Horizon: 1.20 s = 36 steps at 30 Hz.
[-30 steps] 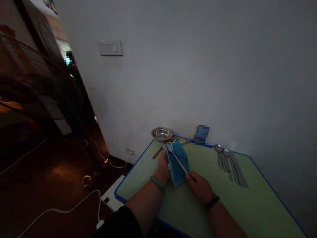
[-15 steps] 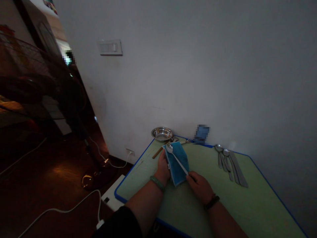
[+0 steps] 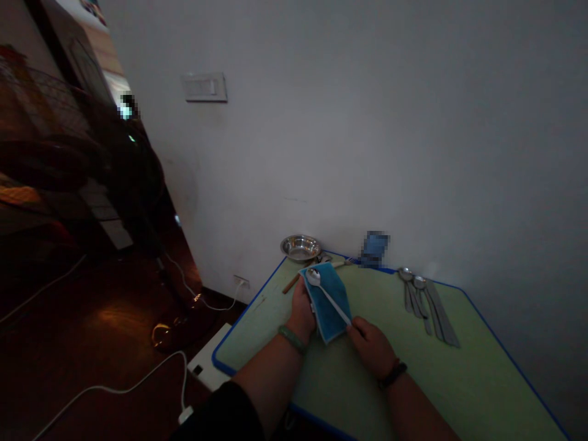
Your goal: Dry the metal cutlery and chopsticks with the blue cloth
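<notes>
A blue cloth (image 3: 333, 291) is draped over my left hand (image 3: 302, 311), which is closed on it from beneath and from the left; most of its fingers are hidden under the fabric. Across the cloth lies a long-handled metal spoon (image 3: 314, 277), its bowl up at the cloth's far left corner. My right hand (image 3: 371, 348) is closed around the lower end of the spoon's handle, near the cloth's right edge. Both hands are above the pale green table (image 3: 335, 386).
A shiny steel bowl (image 3: 301, 248) stands at the table's far left corner, with a wooden-handled utensil (image 3: 291, 283) and a fork (image 3: 345, 263) nearby. On the right lie several spoons (image 3: 419, 283) and knives (image 3: 444, 318). A wall rises behind; a standing fan (image 3: 138, 202) is left.
The spoon and my right hand have shifted very slightly against the cloth. My left hand stays almost in place.
</notes>
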### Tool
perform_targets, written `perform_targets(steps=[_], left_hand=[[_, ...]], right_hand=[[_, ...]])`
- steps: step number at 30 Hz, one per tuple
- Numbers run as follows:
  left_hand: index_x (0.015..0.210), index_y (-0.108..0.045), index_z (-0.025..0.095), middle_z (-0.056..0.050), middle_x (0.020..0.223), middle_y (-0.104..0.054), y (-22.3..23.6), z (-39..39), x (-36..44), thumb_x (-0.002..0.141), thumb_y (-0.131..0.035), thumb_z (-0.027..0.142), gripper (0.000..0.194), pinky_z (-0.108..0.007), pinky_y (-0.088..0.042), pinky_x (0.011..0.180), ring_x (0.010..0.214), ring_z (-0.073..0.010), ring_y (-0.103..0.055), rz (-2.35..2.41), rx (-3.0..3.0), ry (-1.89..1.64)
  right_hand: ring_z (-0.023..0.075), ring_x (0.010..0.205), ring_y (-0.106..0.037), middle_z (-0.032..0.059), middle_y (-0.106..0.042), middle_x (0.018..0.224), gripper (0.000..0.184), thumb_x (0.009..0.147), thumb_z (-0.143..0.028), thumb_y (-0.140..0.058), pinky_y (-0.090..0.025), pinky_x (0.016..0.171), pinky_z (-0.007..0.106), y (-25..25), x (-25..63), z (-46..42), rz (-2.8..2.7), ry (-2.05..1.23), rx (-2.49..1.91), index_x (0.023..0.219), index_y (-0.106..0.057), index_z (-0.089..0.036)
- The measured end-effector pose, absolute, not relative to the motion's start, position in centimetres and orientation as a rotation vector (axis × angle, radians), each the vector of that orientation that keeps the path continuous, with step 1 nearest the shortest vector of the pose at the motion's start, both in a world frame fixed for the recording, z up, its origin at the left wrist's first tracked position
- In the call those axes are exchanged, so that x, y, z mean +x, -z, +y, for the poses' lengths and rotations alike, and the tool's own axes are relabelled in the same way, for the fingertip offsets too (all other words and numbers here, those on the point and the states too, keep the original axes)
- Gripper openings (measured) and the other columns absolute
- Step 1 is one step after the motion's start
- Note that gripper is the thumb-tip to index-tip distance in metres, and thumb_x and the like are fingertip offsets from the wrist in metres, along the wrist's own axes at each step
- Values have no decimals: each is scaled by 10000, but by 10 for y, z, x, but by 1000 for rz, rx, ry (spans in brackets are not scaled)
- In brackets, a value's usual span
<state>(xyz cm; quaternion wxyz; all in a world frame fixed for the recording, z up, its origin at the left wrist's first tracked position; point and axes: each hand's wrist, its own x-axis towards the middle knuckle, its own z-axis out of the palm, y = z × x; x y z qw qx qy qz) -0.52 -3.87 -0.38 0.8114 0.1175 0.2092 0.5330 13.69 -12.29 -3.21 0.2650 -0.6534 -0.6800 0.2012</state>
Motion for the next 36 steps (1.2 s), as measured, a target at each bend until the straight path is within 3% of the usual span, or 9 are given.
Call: perform_targets(steps=[36], left_hand=[[561, -562, 170, 2, 483, -585, 9, -37, -6, 695, -566, 497, 354, -273, -471, 562, 462, -132, -551, 386, 327, -1073]], right_hand=[[135, 628, -502, -3, -554, 665, 332, 844, -436, -319, -328, 576, 244, 29, 135, -123, -1856, -554, -1778, 683, -491, -202]])
